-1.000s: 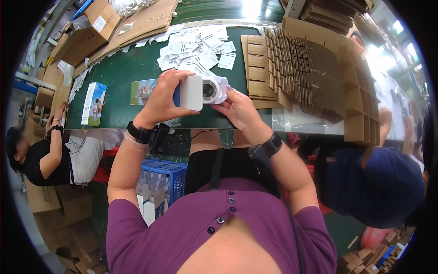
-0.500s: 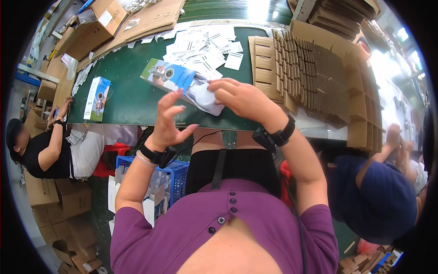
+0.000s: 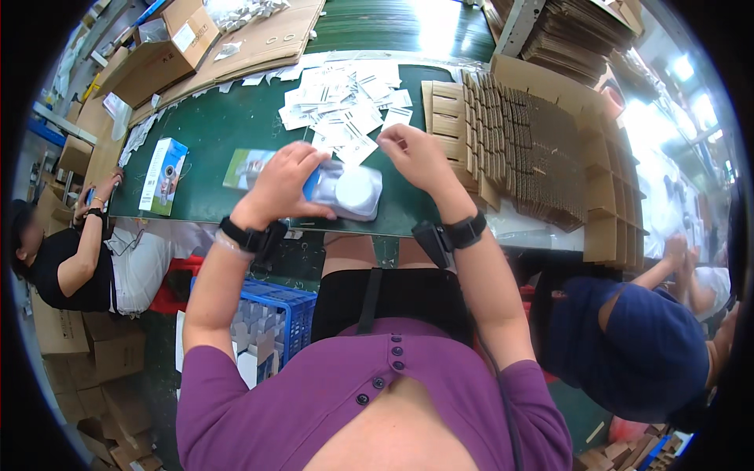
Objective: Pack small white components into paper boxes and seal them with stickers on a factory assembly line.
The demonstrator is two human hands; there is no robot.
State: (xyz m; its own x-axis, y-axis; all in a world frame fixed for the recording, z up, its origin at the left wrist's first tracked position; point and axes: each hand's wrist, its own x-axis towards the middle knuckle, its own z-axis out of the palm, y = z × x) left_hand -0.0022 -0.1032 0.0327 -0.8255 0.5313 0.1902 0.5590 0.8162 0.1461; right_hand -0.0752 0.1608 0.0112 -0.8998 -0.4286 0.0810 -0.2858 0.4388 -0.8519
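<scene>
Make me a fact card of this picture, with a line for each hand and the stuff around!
Left hand: gripping a printed box
Out of the box's end: clear plastic tray with a round white part
Right hand: raised near the paper slips; can't tell if it pinches anything
Paper slips: loose pile
Table: green
Second box: on the table's left part
Right side: cardboard dividers
Below table: blue basket holding white boxes
Others nearby: people on both sides
</scene>
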